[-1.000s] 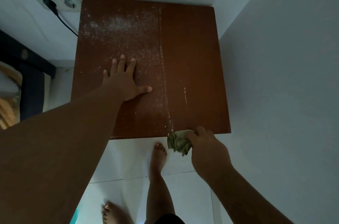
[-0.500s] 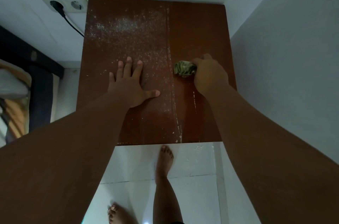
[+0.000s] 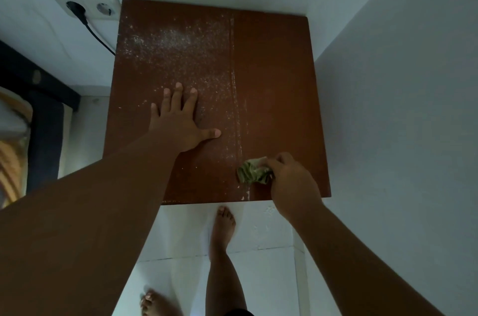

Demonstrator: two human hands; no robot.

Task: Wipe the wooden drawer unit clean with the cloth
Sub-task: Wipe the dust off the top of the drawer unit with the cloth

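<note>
Right hand bunched tight on the cloth near the front edge of the drawer unit, left hand splayed flat in the dust, so careless strokes might smear powder floorward.

Pale walls meet in a dim corner. A white double socket sits on the far wall, a black plug and cable hanging from it. White tiled floor below; dark furniture at the left edge.
</note>
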